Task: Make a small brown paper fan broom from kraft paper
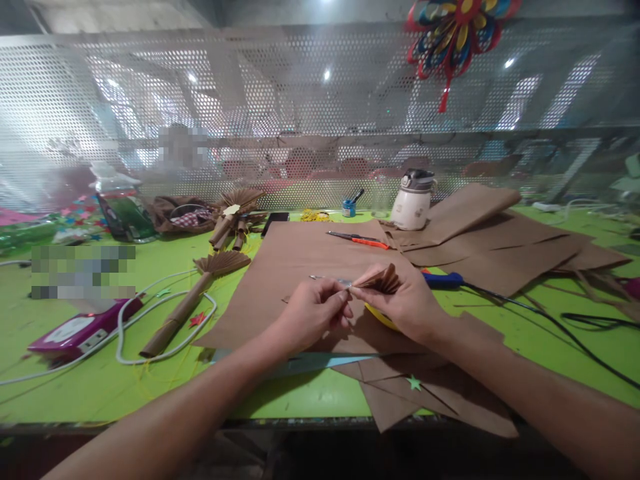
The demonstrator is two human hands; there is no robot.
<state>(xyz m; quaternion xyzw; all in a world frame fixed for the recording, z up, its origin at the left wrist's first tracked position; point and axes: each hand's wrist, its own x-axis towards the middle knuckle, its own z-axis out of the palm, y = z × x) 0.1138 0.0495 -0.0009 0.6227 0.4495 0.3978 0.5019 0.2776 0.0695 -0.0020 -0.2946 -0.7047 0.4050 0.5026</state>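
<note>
My right hand (407,303) is closed around a small pleated fan of brown paper (381,280). Thumb and fingers of my left hand (317,307) pinch together at the fan's narrow end; whether they grip the paper tip or something thin there is hard to make out. Both hands are above a large brown paper sheet (280,267). Just beyond the fingers lies a thin pointed metal tool (320,278), partly hidden. A blue-handled corded tool (443,280) rests by my right wrist, and something yellow (383,317) shows beneath that hand.
An orange-handled cutting tool (367,242) lies on the sheet. A finished-looking paper fan on a rolled handle (175,313) and a purple power strip (85,330) with a white cable stand left. Brown paper sheets (485,247) and a white jug (411,203) are at right.
</note>
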